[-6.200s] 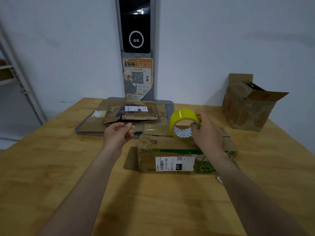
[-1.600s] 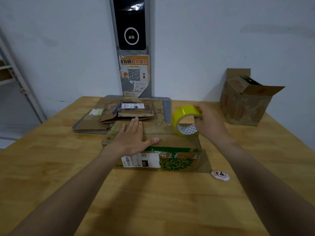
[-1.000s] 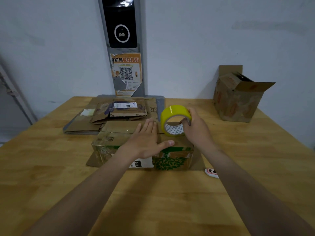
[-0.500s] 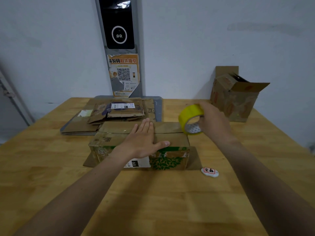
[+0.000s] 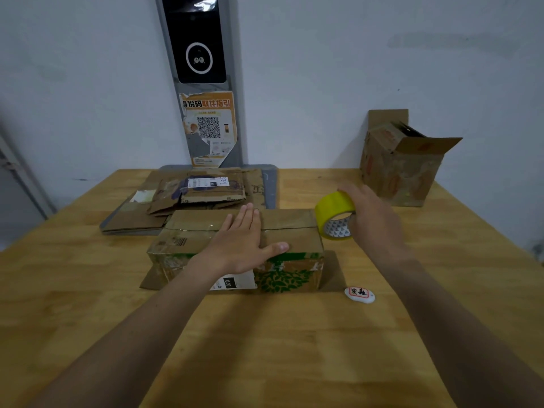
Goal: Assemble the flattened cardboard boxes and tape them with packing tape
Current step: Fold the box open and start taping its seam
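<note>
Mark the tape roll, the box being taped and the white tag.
tape roll [image 5: 332,206], head view, yellow outer band.
box [image 5: 303,240], head view, bare top face.
white tag [image 5: 359,294], head view, its printed middle.

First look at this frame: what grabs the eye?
The yellow packing tape roll stands out, gripped by the right hand at the right end of the leaf-printed cardboard box in the middle of the wooden table. The left hand presses flat on that box's top. Behind, flattened boxes lie stacked, and an open cardboard box stands at the far right.
</note>
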{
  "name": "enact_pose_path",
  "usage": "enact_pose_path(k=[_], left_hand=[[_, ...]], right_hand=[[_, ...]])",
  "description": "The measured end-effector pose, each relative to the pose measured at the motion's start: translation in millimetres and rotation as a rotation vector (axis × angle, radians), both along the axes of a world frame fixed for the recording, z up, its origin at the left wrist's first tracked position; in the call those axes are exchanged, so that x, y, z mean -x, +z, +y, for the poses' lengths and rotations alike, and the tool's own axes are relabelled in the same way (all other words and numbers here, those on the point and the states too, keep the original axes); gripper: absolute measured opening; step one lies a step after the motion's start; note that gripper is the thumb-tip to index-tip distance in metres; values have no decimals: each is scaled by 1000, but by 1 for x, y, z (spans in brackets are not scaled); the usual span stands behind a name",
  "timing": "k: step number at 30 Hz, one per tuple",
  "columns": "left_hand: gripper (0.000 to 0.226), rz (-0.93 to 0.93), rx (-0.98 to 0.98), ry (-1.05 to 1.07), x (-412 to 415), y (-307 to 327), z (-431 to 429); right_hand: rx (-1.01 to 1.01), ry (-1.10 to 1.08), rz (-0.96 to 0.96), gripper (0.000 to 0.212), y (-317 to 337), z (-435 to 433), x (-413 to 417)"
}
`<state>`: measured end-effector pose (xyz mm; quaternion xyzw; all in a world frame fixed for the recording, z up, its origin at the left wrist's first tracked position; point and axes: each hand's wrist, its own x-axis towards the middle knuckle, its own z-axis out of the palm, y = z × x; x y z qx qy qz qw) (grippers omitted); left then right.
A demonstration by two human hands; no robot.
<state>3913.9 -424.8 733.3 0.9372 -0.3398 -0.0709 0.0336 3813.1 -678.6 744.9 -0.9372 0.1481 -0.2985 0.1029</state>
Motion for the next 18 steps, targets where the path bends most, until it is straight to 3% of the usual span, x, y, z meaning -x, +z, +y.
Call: enact_pose_path(k=[9,18], left_hand=[[132,-6,-3,9,0,-1,-1],[135,-15,-10,11,1,-1,-2]], right_hand=[[90,-49,81,62,-5,-12,10],[44,-58,182,64,-34,-4,9]])
